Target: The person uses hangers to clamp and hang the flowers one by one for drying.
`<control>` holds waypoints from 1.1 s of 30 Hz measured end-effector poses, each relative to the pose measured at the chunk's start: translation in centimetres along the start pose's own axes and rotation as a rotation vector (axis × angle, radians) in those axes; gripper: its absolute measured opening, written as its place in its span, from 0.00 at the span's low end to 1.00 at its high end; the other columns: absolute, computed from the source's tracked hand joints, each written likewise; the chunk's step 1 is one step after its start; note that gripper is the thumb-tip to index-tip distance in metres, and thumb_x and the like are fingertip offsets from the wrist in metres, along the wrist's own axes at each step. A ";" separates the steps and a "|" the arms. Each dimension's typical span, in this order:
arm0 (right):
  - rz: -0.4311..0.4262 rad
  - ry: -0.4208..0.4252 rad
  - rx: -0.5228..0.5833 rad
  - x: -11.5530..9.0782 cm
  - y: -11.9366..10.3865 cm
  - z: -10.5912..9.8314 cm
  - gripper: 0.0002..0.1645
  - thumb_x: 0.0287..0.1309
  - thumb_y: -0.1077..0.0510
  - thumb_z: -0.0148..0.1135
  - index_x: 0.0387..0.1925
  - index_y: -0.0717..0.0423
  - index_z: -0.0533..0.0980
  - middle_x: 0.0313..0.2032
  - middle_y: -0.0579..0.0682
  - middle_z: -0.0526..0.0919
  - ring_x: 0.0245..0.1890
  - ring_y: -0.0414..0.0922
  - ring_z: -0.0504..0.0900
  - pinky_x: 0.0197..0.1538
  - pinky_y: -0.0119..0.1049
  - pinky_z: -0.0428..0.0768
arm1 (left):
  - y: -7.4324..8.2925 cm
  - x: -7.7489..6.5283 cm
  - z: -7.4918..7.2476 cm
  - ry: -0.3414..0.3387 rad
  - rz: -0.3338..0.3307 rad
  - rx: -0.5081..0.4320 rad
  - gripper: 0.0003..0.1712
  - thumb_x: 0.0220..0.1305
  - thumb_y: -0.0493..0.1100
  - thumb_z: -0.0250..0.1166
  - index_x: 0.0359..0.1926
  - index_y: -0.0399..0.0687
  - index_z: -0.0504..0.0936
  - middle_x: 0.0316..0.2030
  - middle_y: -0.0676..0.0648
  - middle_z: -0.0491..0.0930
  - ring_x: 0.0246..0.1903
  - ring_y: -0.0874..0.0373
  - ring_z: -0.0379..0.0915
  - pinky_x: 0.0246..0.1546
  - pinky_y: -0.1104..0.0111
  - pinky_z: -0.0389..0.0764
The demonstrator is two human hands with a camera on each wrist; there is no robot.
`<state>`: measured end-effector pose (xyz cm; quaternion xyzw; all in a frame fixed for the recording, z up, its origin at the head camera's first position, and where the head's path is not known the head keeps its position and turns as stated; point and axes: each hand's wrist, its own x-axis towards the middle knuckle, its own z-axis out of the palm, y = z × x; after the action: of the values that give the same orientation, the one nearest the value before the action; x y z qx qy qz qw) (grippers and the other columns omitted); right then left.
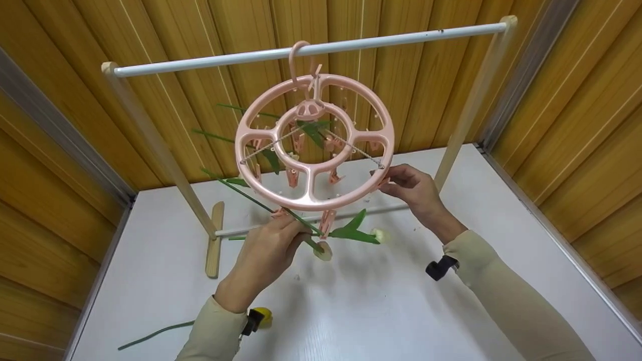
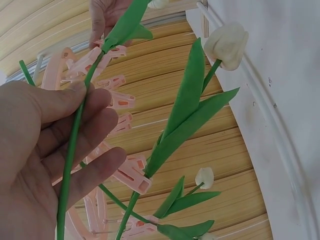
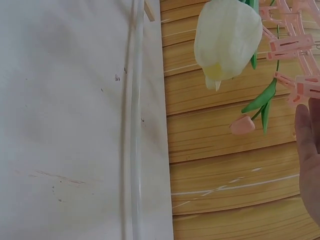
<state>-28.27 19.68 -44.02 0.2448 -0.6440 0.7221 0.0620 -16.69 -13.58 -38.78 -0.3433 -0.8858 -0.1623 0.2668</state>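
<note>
In the head view, my left hand [image 1: 271, 245] pinches a green stem between thumb and fingers below the near rim of a round pink clip hanger [image 1: 321, 204]. The stem belongs to a white tulip [image 1: 379, 235] whose head points right. In the left wrist view, my thumb presses the stem [image 2: 75, 127] against the index finger, while the other fingers are spread. At the hanger's right rim, my right hand [image 1: 414, 190] pinches a pink clip [image 1: 383, 183]. Another white tulip [image 2: 227, 46] hangs in a clip [image 2: 132, 175] beside my left hand.
The hanger hooks over a white rod [image 1: 401, 41] between wooden posts [image 1: 466, 110]. More tulips hang from its clips, including a pink one [image 3: 243, 125]. On the white table [image 1: 361, 311], a yellow tulip [image 1: 266, 317] lies by my left sleeve. Wood-patterned walls [image 1: 577, 150] enclose the sides.
</note>
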 end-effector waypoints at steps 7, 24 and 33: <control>0.018 -0.051 0.027 -0.3 0.3 -0.2 0.14 0.66 0.71 0.70 0.53 0.69 0.83 0.60 0.65 0.84 0.60 0.53 0.84 0.62 0.45 0.83 | 0.0 0.0 -0.1 -0.022 -0.020 -0.013 0.10 0.62 0.36 0.79 0.44 0.47 0.89 0.40 0.52 0.89 0.40 0.58 0.84 0.41 0.64 0.90; -0.037 0.040 0.064 -0.5 -0.7 0.9 0.23 0.61 0.73 0.73 0.56 0.63 0.75 0.52 0.60 0.87 0.52 0.53 0.88 0.58 0.43 0.85 | -0.1 -0.1 -0.1 -0.025 -0.022 -0.015 0.09 0.63 0.36 0.78 0.44 0.46 0.89 0.38 0.52 0.88 0.37 0.58 0.83 0.38 0.64 0.90; -0.011 0.053 0.012 -0.7 -1.0 1.2 0.24 0.60 0.73 0.74 0.58 0.66 0.80 0.51 0.59 0.87 0.52 0.51 0.87 0.58 0.42 0.85 | -0.3 -0.2 -0.2 -0.043 -0.043 -0.016 0.10 0.63 0.36 0.78 0.45 0.46 0.90 0.41 0.51 0.89 0.39 0.57 0.84 0.41 0.64 0.90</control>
<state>-26.98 18.85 -43.40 0.2295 -0.6363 0.7320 0.0816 -16.69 -13.98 -38.78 -0.3295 -0.8972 -0.1676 0.2416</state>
